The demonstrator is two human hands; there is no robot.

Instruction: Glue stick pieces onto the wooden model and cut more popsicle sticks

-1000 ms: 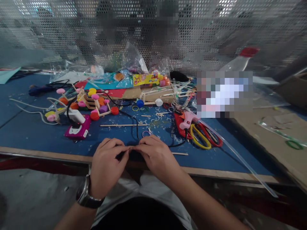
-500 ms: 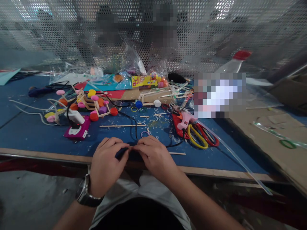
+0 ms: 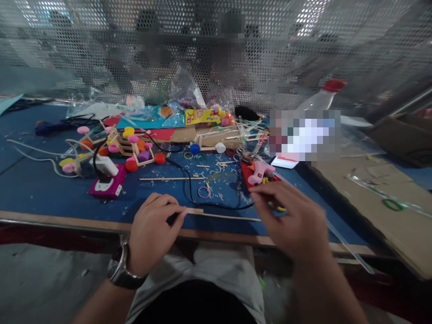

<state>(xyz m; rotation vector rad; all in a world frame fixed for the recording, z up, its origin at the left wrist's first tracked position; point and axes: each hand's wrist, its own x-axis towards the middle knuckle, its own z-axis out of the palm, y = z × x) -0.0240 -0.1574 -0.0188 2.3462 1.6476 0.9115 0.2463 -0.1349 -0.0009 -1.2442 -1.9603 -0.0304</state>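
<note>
My left hand (image 3: 155, 234) is closed, with thumb and fingertips pinching a short flat wooden stick (image 3: 195, 210) that points right above the table's front edge. Just beneath and to the right of that piece, a thin wooden stick (image 3: 232, 218) lies on the blue table. My right hand (image 3: 292, 220), slightly blurred, hovers with bent fingers and nothing visible between them. Its fingertips are near a pink glue gun (image 3: 261, 172) and partly cover a pair of scissors (image 3: 281, 209), whose yellow handle shows between the fingers.
Left of centre stand a purple power adapter (image 3: 107, 185) and stick models with coloured caps (image 3: 135, 146). A black cable (image 3: 191, 180) crosses the middle. Another thin stick (image 3: 168, 179) lies behind my hands. A lit phone (image 3: 285, 162), a bottle (image 3: 319, 99) and cardboard (image 3: 354, 193) are at right.
My right hand has left the left hand and moved right, over the scissors beside the glue gun. The short stick now shows in my left hand, which has stayed in place.
</note>
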